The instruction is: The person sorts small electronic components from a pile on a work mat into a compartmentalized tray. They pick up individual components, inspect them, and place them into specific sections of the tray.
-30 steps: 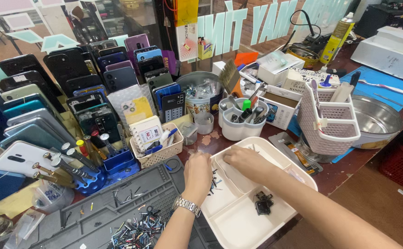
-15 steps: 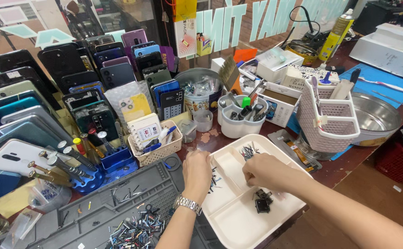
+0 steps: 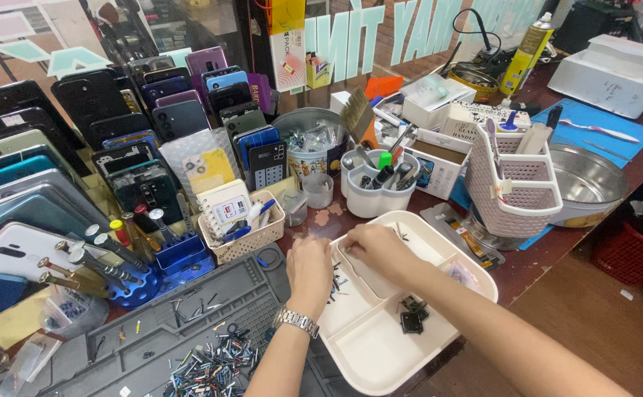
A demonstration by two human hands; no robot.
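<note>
A white tray (image 3: 380,356) with several compartments lies in front of me. My left hand (image 3: 309,268), with a metal watch on the wrist, rests at the tray's left rim, fingers curled by small dark screws (image 3: 336,277). My right hand (image 3: 376,246) reaches over the upper left compartment with its fingers closed; what they pinch is hidden. A small black part (image 3: 412,317) sits in a middle compartment.
A grey work mat (image 3: 152,345) strewn with small screws lies to the left. Rows of phones (image 3: 116,147) fill the back left. Nearby are a blue screwdriver stand (image 3: 127,276), a woven basket (image 3: 241,235), a white tool cup (image 3: 380,195), a pink basket (image 3: 516,191) and a steel bowl (image 3: 586,184).
My right hand has moved left across the tray toward the upper left compartment, close to my left hand. The left hand has stayed at the tray's rim.
</note>
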